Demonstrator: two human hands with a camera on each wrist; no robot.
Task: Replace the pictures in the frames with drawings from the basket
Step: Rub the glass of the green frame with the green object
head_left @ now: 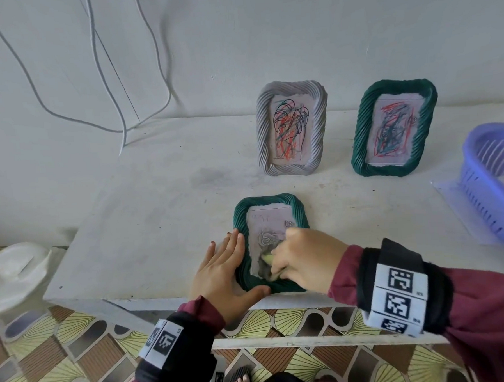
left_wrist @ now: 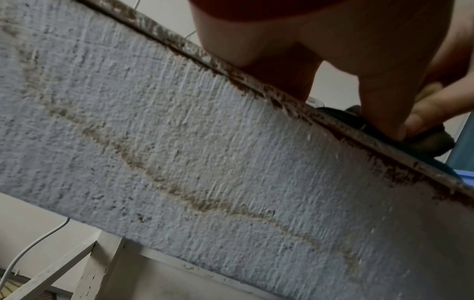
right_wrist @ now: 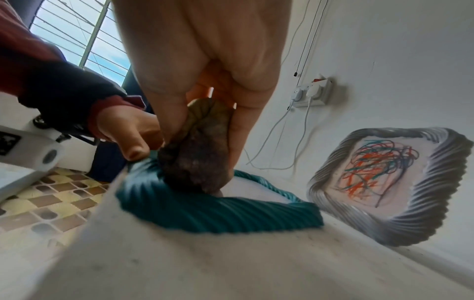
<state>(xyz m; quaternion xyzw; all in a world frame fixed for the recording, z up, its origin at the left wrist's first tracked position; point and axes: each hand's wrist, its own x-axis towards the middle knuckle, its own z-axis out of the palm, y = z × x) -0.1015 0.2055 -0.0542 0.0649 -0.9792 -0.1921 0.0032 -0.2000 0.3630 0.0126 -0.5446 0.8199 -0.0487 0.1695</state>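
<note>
A dark green rope-pattern frame (head_left: pixel 270 202) lies flat near the table's front edge, with a pale rose picture (head_left: pixel 268 228) in it. My left hand (head_left: pixel 222 265) lies flat with straight fingers against the frame's left side, and its thumb runs along the bottom edge. My right hand (head_left: pixel 303 255) grips a wadded yellowish-dark cloth (head_left: pixel 266 258) and presses it on the frame's lower glass. In the right wrist view the cloth (right_wrist: pixel 197 162) sits on the green frame (right_wrist: pixel 218 213). The purple basket (head_left: pixel 495 178) stands at the right; its contents are mostly hidden.
A grey frame (head_left: pixel 292 127) and a second green frame (head_left: pixel 393 128) stand upright at the back, each with a scribble drawing. White cables (head_left: pixel 108 81) hang on the wall at left. A white dish-like object (head_left: pixel 15 270) sits off the table's left end.
</note>
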